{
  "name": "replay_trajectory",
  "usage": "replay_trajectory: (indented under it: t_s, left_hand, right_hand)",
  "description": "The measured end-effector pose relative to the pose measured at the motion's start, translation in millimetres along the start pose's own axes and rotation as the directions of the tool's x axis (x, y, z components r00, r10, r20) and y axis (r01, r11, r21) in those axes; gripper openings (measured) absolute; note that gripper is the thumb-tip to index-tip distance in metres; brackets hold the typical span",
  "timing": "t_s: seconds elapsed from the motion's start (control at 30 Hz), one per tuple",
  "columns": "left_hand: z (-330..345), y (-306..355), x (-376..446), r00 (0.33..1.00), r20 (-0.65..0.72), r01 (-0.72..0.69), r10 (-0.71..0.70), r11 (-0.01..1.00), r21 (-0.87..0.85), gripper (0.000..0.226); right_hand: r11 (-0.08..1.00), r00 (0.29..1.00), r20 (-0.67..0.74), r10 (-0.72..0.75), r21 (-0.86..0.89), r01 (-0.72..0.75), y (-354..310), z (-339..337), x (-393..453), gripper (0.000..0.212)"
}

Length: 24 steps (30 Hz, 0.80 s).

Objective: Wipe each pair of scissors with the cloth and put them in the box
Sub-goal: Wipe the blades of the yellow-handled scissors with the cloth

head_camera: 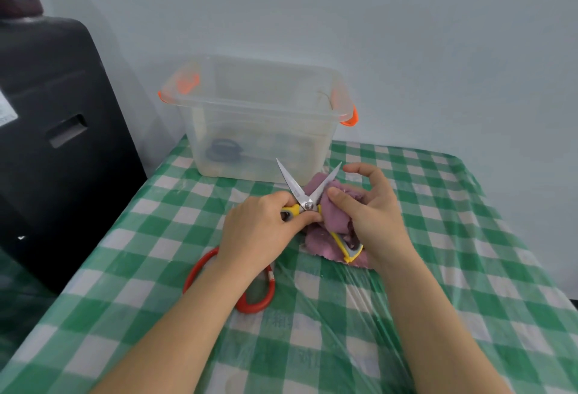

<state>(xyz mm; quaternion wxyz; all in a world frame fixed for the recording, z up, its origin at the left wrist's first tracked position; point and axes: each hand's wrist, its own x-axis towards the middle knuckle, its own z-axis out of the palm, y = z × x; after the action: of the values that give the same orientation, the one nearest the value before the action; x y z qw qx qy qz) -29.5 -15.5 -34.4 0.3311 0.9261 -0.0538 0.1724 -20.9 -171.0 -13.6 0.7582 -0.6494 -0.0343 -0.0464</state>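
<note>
Yellow-and-grey-handled scissors point(301, 195) are spread wide, blades pointing away from me toward the box. My left hand point(259, 231) grips one handle near the pivot. My right hand point(372, 212) holds a purple cloth point(336, 215) bunched against the right blade, thumb and forefinger raised; the other handle point(352, 248) pokes out below that hand. Red-handled scissors point(250, 296) lie on the table beneath my left forearm, mostly hidden. A clear plastic box point(259, 118) with orange latches stands behind, with dark-handled scissors point(223, 151) inside.
The table wears a green-and-white checked cloth point(469, 268) under clear plastic film. A black bulky object point(56, 131) stands at the left, close to the table edge. A pale wall rises right behind the box.
</note>
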Motion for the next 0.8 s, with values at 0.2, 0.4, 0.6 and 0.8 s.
replay_trajectory:
  t_s: [0.2,0.4,0.6,0.8]
  left_hand:
    - [0.8,-2.7,0.9,1.0,0.015,0.013,-0.013,1.0,-0.002,0.048]
    - [1.4,0.6,-1.2,1.0,-0.005,-0.025,0.025,0.999,0.037,0.046]
    - [2.8,2.6,-1.2,0.999,-0.032,-0.024,0.025,0.998,0.059,0.044]
    - [0.6,7.4,-2.5,1.0,-0.017,-0.024,0.025,0.997,0.077,0.044]
  right_hand:
    - [0.996,0.997,0.038,0.071,-0.055,-0.069,2.2,-5.0,3.1,0.027]
    - [0.991,0.997,-0.072,0.027,-0.129,-0.036,3.3,1.5,1.7,0.02]
    - [0.961,0.984,-0.171,-0.058,-0.275,0.009,12.3,11.8,0.3,0.014]
    - [0.969,0.984,-0.166,-0.064,-0.248,0.022,11.6,11.5,0.2,0.024]
